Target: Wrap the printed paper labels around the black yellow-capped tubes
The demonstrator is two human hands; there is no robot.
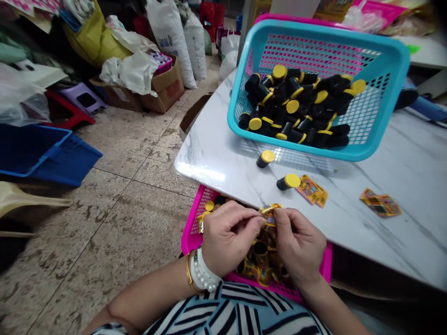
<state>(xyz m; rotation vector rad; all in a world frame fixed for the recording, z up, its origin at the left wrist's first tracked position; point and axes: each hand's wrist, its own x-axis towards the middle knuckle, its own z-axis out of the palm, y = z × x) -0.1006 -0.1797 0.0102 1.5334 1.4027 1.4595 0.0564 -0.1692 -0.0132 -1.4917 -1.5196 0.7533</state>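
Note:
My left hand point(230, 239) and my right hand point(300, 244) come together above a pink basket point(189, 235), fingertips pinched on a small yellow printed wrapper point(269, 210). Part of the wrapper is hidden by my fingers. Under them, the basket holds black canisters, some with yellow lids, and several shiny yellow printed pieces. On the table ahead stands a black canister with a yellow lid point(267, 158). A second lidded canister point(288, 182) lies tilted beside a small stack of printed cards point(312, 190).
A teal basket point(300, 151) full of black, yellow-lidded canisters rests on the white marbled table point(216, 158). More printed cards point(381, 203) lie at the right. On the floor to the left are a blue bin point(80, 158), cardboard boxes point(167, 88) and white sacks point(171, 42).

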